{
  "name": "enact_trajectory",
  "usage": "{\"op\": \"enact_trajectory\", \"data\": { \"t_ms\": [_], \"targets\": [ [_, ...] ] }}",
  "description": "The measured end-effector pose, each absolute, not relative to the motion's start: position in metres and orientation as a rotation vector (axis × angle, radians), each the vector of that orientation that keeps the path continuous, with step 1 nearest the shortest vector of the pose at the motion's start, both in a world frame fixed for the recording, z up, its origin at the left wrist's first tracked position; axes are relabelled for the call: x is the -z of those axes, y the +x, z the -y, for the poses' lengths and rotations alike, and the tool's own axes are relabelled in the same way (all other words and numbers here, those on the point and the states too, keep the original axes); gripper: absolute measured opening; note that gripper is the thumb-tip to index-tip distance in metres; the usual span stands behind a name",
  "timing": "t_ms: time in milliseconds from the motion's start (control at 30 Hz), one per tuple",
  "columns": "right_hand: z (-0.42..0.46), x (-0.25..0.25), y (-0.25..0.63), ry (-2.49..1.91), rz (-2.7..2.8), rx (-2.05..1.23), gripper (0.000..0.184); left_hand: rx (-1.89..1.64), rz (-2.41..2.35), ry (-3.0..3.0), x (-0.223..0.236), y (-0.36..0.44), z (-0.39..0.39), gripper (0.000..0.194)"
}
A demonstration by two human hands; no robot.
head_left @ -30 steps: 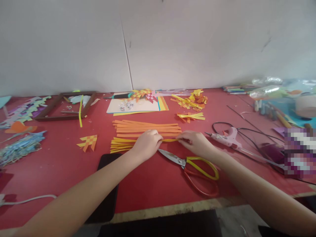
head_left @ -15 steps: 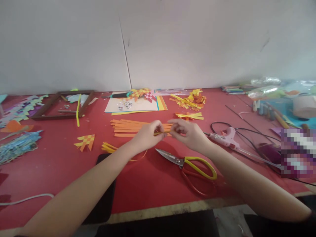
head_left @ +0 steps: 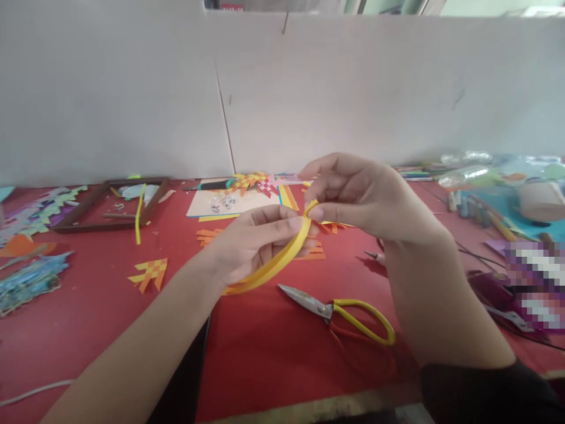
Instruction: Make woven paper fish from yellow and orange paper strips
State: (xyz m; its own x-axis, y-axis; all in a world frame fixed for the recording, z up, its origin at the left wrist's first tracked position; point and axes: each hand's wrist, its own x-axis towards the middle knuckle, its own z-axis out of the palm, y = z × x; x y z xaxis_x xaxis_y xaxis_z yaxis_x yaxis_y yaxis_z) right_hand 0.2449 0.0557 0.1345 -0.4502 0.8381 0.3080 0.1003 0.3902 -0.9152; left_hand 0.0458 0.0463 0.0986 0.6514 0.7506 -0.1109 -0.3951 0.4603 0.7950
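A yellow paper strip [head_left: 282, 257] curves down to the left between my hands, raised above the red table. My left hand [head_left: 260, 238] pinches it near its upper end. Thumb and fingers of my right hand [head_left: 353, 194] grip its folded tip right beside the left fingertips. Behind and below the hands lie orange paper strips [head_left: 314, 254], partly hidden by them. Scissors [head_left: 326, 309] with one yellow and one red handle rest on the table below, blades pointing left. To the left lies a small woven yellow-and-orange paper piece [head_left: 152, 272].
A brown frame [head_left: 83, 227] holding scraps stands at the back left, a blue woven bundle [head_left: 33, 285] nearer. Paper sheets [head_left: 207, 203] with small clear bits lie at the back. Markers [head_left: 468, 206] and plastic wrap [head_left: 468, 168] are at the right. A dark flat object [head_left: 188, 377] lies under my left forearm.
Both hands have risen toward the camera, bringing up the yellow strip, which now hangs in a long curve. My right hand has turned more upright. The view has tilted up slightly.
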Motion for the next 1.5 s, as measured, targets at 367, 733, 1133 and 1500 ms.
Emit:
{"op": "enact_trajectory", "data": {
  "t_ms": [367,733,1133,1500],
  "targets": [
    [-0.072,-0.128,0.246,-0.689,1.692,-1.558,0.028,-0.732,-0.516,0.523,-0.100,0.062,-0.031,0.019],
    [-0.057,-0.132,0.236,-0.849,1.739,-1.255,0.022,-0.777,-0.494,0.637,-0.091,0.053,-0.044,0.007],
    [-0.046,-0.127,0.224,-0.974,1.715,-0.776,0.012,-0.889,-0.569,0.691,-0.093,0.050,-0.048,0.013],
    [-0.036,-0.123,0.215,-1.006,1.845,-0.020,0.013,-0.926,-0.597,0.668,-0.100,0.045,-0.048,0.015]
  ]
}}
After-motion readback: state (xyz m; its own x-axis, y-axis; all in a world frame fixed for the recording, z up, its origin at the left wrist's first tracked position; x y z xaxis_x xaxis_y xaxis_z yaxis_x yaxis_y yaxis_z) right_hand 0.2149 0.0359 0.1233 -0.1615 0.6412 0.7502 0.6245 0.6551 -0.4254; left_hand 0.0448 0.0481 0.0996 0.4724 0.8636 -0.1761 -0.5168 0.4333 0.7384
